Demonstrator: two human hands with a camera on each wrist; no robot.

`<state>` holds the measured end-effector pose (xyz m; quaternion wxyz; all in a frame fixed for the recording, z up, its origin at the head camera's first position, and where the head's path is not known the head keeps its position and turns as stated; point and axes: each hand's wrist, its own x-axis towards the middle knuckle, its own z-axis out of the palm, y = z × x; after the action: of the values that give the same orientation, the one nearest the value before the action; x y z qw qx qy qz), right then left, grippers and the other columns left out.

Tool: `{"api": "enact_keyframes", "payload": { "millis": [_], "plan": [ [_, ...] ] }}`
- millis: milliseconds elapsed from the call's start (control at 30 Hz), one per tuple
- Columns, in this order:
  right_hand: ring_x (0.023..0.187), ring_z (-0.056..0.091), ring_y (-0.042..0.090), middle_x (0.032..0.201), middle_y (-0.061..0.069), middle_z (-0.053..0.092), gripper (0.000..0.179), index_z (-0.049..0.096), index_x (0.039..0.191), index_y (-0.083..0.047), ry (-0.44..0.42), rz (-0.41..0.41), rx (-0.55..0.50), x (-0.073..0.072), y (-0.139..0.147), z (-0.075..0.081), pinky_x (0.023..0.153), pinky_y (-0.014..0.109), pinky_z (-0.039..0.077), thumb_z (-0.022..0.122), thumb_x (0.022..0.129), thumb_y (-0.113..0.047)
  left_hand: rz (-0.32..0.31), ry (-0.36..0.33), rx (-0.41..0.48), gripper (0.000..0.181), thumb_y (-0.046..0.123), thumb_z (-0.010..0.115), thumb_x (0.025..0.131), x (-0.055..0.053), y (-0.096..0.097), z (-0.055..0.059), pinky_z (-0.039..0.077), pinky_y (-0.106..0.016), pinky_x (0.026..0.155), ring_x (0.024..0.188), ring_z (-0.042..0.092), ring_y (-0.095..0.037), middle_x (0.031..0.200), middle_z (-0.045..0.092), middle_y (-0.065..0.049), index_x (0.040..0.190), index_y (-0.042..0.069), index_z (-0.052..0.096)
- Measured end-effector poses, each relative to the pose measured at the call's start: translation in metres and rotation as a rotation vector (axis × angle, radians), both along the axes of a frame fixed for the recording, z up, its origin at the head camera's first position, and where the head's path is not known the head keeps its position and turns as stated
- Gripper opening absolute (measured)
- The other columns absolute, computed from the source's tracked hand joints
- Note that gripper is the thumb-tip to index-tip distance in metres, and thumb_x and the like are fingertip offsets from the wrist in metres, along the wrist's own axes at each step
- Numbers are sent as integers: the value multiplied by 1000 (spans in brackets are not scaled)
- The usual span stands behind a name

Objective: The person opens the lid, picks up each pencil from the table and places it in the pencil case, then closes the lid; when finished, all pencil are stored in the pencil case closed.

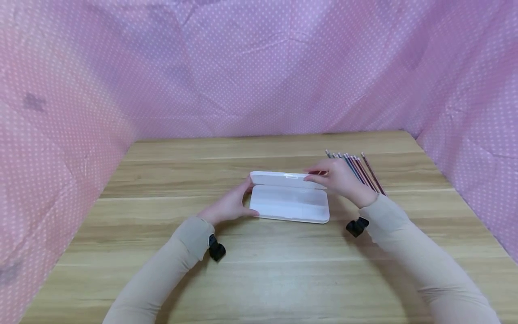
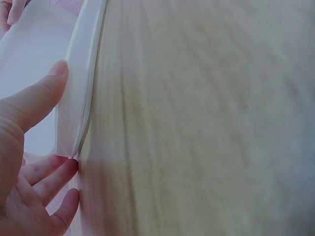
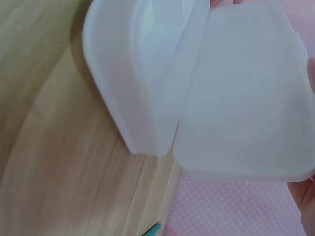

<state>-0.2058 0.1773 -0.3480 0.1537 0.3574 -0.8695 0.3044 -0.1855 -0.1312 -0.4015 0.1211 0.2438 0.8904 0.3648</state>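
Right hand point(image 1: 337, 180) on case lid point(image 1: 288, 180) — pencils point(image 1: 360, 171) just behind

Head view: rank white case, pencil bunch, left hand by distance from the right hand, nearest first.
1. white case: its raised lid is under the right hand.
2. pencil bunch: just behind that hand, partly hidden; contact unclear.
3. left hand: at the case's far left end.

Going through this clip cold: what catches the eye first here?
A white pencil case lies open mid-table, its lid raised. The left hand grips its left end and the right hand holds the lid's right end. A row of pencils lies just behind the right hand, and pink dotted cloth walls the wooden table.
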Motion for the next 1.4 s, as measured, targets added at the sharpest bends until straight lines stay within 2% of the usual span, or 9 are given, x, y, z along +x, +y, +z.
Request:
{"api": "enact_keyframes", "payload": {
  "millis": [133,400,633,800,933,1033,1100,1300,1400],
  "plan": [
    [75,67,18,87,9,74,14,75,91,-3,-25,-60,-22,-4,5,1,66,32,56,75,78,-6,6,-3,-15,121,27,83,72,2,0,-1,27,-38,114,130,45,-17,138,52,-2,153,17,-6],
    [100,66,31,92,12,72,11,75,93,-5,-54,-218,-75,-13,15,-6,75,40,55,71,84,-8,13,-17,-17,120,28,82,72,2,0,0,24,-38,115,133,41,-17,142,48,-2,152,12,-6],
    [75,60,22,89,12,69,12,75,90,-1,5,-319,-99,-22,15,-13,62,30,47,70,85,-11,9,-4,-35,118,29,83,72,2,0,0,27,-39,114,128,45,-18,135,53,-4,152,9,-1],
    [79,62,26,90,16,69,17,74,88,0,-59,-454,-103,-30,9,-16,67,35,49,70,86,-16,8,2,-52,115,30,82,73,2,0,0,27,-38,114,128,44,-18,136,51,-6,152,8,2],
    [81,61,29,92,19,67,19,73,89,2,-108,-520,-86,-34,4,-16,69,40,50,68,88,-17,10,9,-86,109,32,81,74,3,0,1,24,-39,115,138,33,-21,149,38,-10,152,9,8],
    [84,61,31,95,20,66,20,72,91,3,-145,-528,-68,-36,3,-17,70,42,51,65,90,-16,1,38,-123,103,33,80,75,3,1,2,23,-40,116,141,27,-26,153,30,-13,151,6,16],
    [88,62,34,100,23,64,23,71,96,5,-168,-513,-29,-38,3,-18,74,45,52,62,91,-16,-6,59,-145,99,33,80,75,4,1,3,24,-42,116,140,29,-29,152,32,-15,150,5,21],
    [105,59,40,117,27,59,34,63,114,8,-300,-419,193,-43,6,-25,90,50,48,57,94,-18,-9,97,-182,94,33,81,74,5,3,5,25,-47,114,137,33,-34,147,39,-17,148,4,30],
    [117,52,43,121,27,59,36,63,114,7,-350,-379,266,-45,7,-28,98,53,43,55,95,-23,-9,109,-184,91,32,81,74,6,4,6,25,-49,113,135,35,-35,146,41,-18,146,4,34]
  ]
}}
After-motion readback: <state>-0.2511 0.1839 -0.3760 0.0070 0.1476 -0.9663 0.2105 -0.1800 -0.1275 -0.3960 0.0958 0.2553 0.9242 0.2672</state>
